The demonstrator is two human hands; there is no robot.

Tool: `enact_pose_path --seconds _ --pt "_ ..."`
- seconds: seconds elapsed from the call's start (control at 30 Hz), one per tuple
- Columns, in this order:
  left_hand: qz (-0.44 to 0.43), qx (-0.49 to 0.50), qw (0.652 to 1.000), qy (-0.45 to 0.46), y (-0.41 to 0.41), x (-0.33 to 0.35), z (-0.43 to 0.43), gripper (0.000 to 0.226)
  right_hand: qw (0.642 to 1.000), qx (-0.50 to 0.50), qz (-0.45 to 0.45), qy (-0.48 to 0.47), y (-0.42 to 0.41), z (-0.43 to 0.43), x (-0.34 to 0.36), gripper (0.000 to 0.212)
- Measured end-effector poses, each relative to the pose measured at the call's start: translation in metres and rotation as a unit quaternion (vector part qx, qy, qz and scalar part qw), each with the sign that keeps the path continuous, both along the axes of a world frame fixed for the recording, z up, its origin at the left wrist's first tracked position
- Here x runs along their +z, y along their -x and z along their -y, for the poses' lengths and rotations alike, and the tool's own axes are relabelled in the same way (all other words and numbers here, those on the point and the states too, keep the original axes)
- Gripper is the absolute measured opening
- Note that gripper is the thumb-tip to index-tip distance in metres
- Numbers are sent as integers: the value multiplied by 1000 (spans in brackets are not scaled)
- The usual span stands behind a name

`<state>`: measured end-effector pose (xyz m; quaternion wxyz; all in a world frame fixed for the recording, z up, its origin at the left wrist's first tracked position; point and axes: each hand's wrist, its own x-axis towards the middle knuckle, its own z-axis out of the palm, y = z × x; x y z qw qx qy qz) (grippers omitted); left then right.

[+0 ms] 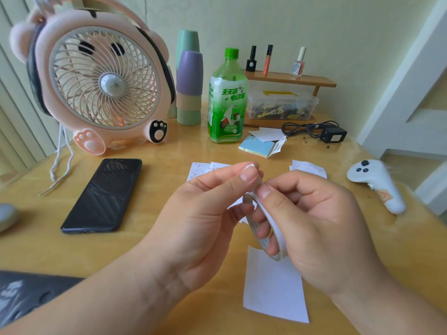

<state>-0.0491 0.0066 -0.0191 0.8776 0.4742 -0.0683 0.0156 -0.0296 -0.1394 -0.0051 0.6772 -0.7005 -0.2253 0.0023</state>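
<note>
Above the middle of the wooden table (pixel 150 240) both my hands work a small roll of white tape (pixel 272 234). My right hand (pixel 321 228) grips the roll, with fingers through its hole and the thumb on its rim. My left hand (pixel 205 211) pinches the free end of the tape (pixel 250 166) between thumb and forefinger at the top. A plain white paper sheet (pixel 275 291) lies flat just below the hands. Small printed paper pieces (pixel 200 169) lie behind them, partly hidden.
A black phone (pixel 104 197) lies at the left, a pink bear-shaped fan (pixel 101 78) behind it. Stacked cups (pixel 189 85), a green tea bottle (pixel 227 100), a sticky-note pad (pixel 257 147), a black adapter with cable (pixel 331 136) and a white controller (pixel 377 182) stand around.
</note>
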Motion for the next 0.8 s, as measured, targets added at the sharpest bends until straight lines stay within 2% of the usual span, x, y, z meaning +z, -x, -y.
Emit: enact_pose_path --seconds 0.27,0.4,0.43,0.53,0.63,0.7,0.8 --pt "6 70 997 -19 3 1 4 7 1000 6 19 16 -1 1 0 22" --pt "28 94 995 -28 6 3 7 4 1000 4 -29 2 -3 -1 -4 16" --pt "34 104 993 -36 7 3 8 7 999 5 -37 1 -2 -2 -3 18" --pt "52 140 986 -79 6 0 5 9 999 2 -48 13 1 -6 -1 41" --pt "58 168 979 -97 5 -1 5 4 999 0 -32 14 2 -5 1 9" --pt "58 193 974 -101 7 0 7 9 999 -1 -17 28 2 -4 -2 21" --pt "55 225 965 -122 9 2 11 2 998 -15 18 55 2 -2 -3 25"
